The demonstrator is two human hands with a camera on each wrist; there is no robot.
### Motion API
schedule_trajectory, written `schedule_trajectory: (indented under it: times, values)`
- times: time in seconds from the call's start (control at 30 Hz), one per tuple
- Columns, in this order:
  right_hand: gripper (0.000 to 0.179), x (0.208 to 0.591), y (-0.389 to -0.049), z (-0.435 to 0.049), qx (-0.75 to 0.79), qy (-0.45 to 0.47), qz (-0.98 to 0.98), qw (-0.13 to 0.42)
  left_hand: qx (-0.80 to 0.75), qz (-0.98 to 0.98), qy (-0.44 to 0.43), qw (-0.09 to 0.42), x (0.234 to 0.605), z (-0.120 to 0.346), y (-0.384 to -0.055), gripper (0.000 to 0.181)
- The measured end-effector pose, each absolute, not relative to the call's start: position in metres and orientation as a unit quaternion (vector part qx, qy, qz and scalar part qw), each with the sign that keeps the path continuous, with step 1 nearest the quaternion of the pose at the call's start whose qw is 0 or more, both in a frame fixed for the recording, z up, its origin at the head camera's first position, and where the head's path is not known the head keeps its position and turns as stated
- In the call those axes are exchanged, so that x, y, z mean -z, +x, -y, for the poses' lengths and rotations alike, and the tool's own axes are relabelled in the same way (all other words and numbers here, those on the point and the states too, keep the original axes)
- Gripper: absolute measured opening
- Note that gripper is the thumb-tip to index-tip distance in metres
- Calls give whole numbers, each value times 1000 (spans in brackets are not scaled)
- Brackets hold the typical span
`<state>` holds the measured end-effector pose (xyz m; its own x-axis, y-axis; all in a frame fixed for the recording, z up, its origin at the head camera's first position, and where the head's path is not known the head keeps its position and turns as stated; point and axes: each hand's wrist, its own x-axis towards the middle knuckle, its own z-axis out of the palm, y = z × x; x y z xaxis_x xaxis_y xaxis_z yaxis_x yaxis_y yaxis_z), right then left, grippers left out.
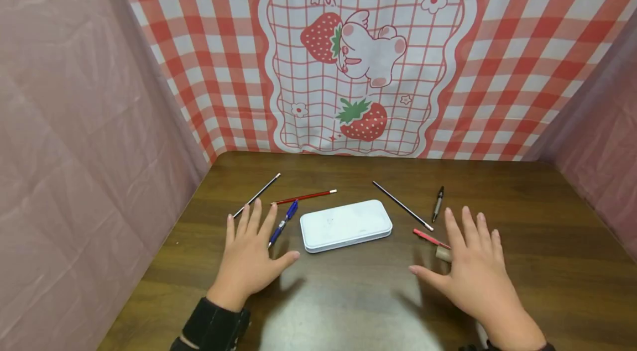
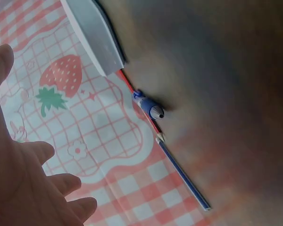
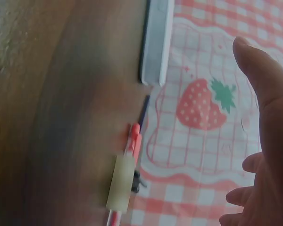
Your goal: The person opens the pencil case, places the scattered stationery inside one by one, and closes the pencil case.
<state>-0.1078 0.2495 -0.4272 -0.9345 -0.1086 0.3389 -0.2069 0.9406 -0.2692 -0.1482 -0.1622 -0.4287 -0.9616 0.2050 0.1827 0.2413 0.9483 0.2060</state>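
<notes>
My left hand (image 1: 254,260) is held above the table with fingers spread, holding nothing. Nearest to it lie a blue pen (image 1: 282,225), a dark pencil (image 1: 257,195) and a red pencil (image 1: 304,197). Over on the other side, my right hand (image 1: 473,271) is likewise spread and bare. Part of a pink pen (image 1: 429,237) and a small beige block (image 1: 443,253) show beside its thumb and index finger; the hand covers the rest. A white flat case (image 1: 346,225) with rounded corners sits between the hands, lid down.
Beyond the case lies another dark pencil (image 1: 403,205), slanting toward the right hand. A black and grey pen (image 1: 438,204) rests farther right. Behind the brown table (image 1: 348,307) hangs a red checked strawberry cloth (image 1: 229,63), with pink curtains (image 1: 74,146) at the sides.
</notes>
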Motion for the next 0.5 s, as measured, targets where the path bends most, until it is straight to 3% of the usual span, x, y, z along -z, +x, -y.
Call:
schedule_trajectory:
  times: [0.27, 0.5]
  values:
    - [126, 424, -125, -219, -110, 148, 977, 110, 133, 981, -134, 52, 432, 151, -157, 108]
    - [120, 413, -160, -206, -88, 229, 968, 50, 153, 975, -160, 27, 438, 139, -164, 106]
